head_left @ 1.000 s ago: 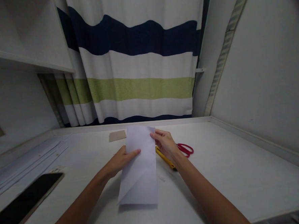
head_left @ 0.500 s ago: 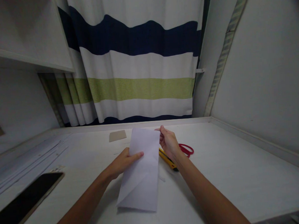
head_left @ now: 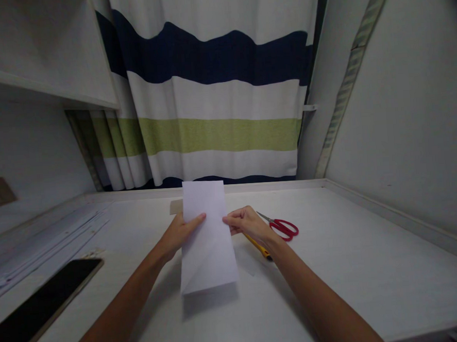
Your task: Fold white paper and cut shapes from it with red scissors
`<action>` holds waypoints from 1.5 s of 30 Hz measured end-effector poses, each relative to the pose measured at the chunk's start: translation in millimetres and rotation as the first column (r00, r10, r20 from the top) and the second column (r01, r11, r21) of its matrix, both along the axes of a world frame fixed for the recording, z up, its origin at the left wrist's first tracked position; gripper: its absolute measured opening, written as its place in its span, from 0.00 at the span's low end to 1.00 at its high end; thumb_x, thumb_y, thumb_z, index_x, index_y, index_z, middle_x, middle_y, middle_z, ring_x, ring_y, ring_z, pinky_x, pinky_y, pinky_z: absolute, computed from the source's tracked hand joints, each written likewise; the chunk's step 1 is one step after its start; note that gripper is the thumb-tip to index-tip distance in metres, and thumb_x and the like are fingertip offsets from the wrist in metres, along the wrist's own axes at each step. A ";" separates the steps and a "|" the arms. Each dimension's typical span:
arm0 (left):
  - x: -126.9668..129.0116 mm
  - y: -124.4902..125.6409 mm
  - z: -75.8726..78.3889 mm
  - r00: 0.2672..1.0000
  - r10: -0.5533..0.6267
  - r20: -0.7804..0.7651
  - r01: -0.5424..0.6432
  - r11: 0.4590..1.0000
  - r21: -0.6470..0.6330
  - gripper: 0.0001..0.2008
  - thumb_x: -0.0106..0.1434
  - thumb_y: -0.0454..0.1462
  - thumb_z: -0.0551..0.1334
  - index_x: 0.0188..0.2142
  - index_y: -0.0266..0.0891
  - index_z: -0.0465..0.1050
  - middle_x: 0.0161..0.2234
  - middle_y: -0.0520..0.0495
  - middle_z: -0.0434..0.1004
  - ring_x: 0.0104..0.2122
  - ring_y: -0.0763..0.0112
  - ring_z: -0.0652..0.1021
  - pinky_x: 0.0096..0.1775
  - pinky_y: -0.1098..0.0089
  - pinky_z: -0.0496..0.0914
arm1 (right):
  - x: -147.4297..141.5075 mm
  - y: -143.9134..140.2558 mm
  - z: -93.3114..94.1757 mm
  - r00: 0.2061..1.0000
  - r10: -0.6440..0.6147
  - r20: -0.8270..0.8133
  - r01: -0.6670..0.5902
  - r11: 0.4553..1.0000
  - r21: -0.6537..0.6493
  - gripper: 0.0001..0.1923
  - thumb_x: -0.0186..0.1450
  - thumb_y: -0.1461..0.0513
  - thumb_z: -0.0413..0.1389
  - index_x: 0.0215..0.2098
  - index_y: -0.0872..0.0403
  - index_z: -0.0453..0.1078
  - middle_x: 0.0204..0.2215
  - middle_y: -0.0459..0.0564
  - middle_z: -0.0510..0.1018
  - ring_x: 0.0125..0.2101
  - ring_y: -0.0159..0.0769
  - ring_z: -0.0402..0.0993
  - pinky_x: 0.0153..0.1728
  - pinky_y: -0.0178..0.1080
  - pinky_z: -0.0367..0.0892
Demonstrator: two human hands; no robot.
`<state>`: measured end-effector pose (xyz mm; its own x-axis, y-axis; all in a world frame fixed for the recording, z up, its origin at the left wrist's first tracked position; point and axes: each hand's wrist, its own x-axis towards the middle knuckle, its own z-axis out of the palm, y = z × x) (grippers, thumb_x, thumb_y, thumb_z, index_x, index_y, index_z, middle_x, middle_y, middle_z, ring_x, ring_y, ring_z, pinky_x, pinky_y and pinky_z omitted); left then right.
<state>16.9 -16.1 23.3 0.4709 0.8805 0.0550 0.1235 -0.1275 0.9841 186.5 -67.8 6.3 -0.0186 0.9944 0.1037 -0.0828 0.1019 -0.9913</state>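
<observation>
A white sheet of paper [head_left: 208,249], longer than wide and with a faint diagonal crease low down, is held up above the white desk. My left hand [head_left: 181,233] grips its left edge, thumb across the front and the other fingers hidden behind. At the right edge, my right hand [head_left: 247,222] pinches the paper between thumb and fingers. Partly covered by my right hand and forearm, a yellow utility knife [head_left: 259,247] lies on the desk. Red-handled scissors [head_left: 284,227] rest just to its right, blades pointing up and left.
A dark phone [head_left: 43,308] lies at the left. Behind the paper shows part of a grey-beige card [head_left: 175,207]. Large papers [head_left: 59,248] lie along the left wall. A striped curtain [head_left: 218,135] hangs behind the desk [head_left: 354,266].
The paper has moved left and farther up, and now stands straighter. My right hand has slid from its top right corner down to the right edge. The scissors' blades have come into view.
</observation>
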 end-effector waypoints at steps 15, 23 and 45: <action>-12.0 5.6 2.4 0.972 -0.232 -0.046 0.235 0.970 0.061 0.16 0.49 0.44 0.59 0.32 0.33 0.70 0.30 0.45 0.76 0.28 0.66 0.74 0.28 0.70 0.68 | 6.0 3.9 -5.1 0.999 0.023 -0.042 -0.020 0.998 0.066 0.11 0.48 0.57 0.57 0.19 0.60 0.70 0.17 0.46 0.72 0.18 0.26 0.67 0.23 0.31 0.63; -18.5 18.9 -1.5 0.953 -0.278 0.121 0.279 0.960 0.010 0.11 0.50 0.40 0.59 0.29 0.33 0.72 0.25 0.47 0.75 0.25 0.70 0.74 0.31 0.68 0.66 | 10.4 1.5 0.0 0.995 0.061 -0.077 -0.046 0.982 0.185 0.07 0.50 0.61 0.56 0.24 0.58 0.71 0.17 0.44 0.71 0.16 0.24 0.63 0.21 0.30 0.61; -18.6 16.9 0.4 0.879 -0.477 -0.016 0.469 0.857 0.212 0.07 0.49 0.34 0.57 0.26 0.36 0.73 0.40 0.43 0.71 0.41 0.61 0.69 0.40 0.67 0.62 | 24.3 -3.5 9.3 0.933 -0.090 0.349 -0.063 0.913 0.403 0.16 0.50 0.71 0.45 0.23 0.54 0.73 0.22 0.46 0.73 0.25 0.29 0.66 0.27 0.32 0.59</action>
